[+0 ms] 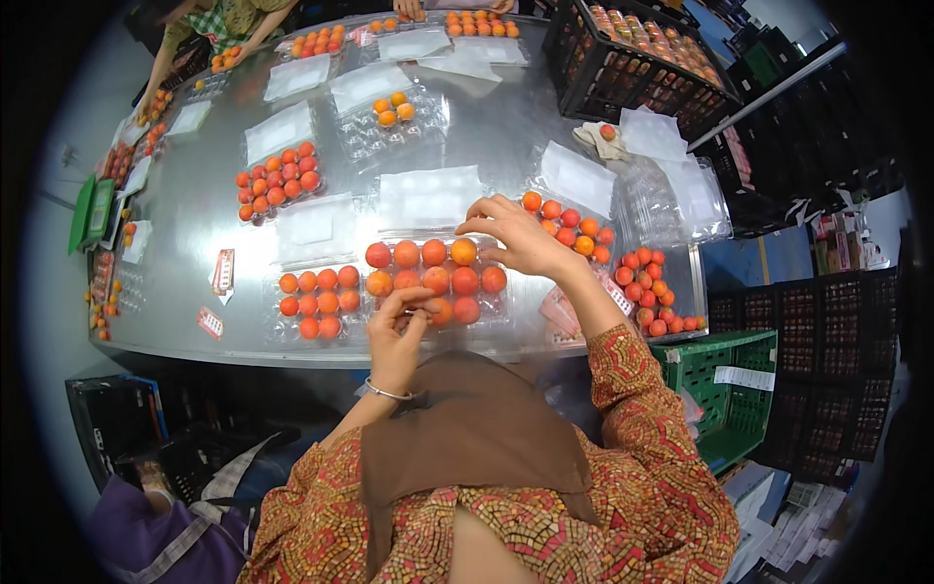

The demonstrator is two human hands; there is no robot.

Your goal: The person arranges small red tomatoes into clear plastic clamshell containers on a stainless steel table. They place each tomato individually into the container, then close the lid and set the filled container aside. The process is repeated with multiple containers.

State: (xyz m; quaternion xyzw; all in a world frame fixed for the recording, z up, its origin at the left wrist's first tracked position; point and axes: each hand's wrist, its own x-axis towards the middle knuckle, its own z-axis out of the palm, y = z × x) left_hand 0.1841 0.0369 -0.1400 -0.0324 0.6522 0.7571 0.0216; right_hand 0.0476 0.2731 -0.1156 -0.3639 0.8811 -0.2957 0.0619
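Observation:
Right before me on the metal table lies a clear plastic clamshell tray (498, 310), its cups holding rows of orange-red tomatoes (435, 280). My left hand (400, 328) hangs over its near left part, fingers curled beside the front row; whether it holds anything is hidden. My right hand (514, 230) arches over the tray's far right corner, fingers bent and apart, near an orange tomato (463, 251), with nothing seen in it. A second tray of tomatoes (319, 301) lies to the left. White padded sheets (429, 197) rest in the raised lids behind.
Loose tomatoes (646, 281) lie at the table's right corner beside printed cards (563, 314). Stacked empty clamshells (649, 201) stand right. A black crate (635, 73) holds packed fruit; a green crate (719, 394) stands below the edge. Co-workers' hands (408, 9) are across the table.

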